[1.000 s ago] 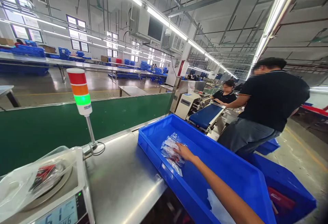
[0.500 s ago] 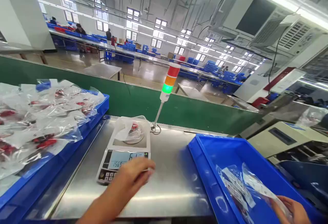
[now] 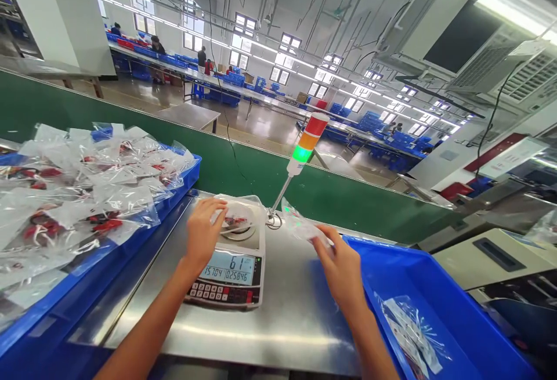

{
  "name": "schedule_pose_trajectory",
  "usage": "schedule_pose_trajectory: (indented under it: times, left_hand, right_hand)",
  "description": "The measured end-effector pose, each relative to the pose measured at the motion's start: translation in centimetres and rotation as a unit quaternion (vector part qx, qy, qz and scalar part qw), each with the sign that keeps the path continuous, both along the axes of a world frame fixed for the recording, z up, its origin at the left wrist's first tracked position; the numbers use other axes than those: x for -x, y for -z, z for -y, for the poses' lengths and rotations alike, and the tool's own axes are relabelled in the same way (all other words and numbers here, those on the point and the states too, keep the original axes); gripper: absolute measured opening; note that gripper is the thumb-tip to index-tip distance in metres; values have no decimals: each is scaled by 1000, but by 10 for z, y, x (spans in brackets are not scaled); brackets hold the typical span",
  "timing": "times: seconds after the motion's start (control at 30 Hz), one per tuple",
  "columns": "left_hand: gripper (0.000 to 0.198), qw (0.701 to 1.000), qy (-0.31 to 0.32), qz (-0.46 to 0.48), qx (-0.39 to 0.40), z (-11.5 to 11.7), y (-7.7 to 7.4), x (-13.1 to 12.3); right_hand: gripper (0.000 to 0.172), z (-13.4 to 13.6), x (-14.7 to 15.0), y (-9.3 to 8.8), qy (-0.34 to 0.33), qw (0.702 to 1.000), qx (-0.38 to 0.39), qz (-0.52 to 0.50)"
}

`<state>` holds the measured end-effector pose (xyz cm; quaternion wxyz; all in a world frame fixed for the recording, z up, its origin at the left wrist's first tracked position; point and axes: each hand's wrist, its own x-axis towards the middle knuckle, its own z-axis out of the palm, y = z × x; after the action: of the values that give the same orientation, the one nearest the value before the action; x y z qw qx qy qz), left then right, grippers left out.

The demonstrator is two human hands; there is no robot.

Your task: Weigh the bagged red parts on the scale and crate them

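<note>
Speaker one: Left hand is down on the clear bag on the scale pan, and I can't tell if it's gripping or just resting

Speaker two: Right hand pinches a second clear bag over the steel bench! The digital scale reads 61, set between the heaped left crate and the right blue crate, both within easy reach

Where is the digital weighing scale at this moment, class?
In the head view, the digital weighing scale sits lower centre on the steel bench, beneath the left hand, with the stack light just behind it.
</note>
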<state>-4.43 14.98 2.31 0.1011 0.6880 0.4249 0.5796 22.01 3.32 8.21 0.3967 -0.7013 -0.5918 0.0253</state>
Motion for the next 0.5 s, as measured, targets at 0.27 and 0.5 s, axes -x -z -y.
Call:
schedule_pose_trajectory:
  times: [0.27,0.5]
  left_hand:
    - [15,973,-205,94,-41,60,-39,73]
    - [23,967,-229,-103,-48,114,41,85]
  right_hand:
    - [30,-114,62,22,-239,959,53,140]
    - [43,-54,3,37,-197,970,44,137]
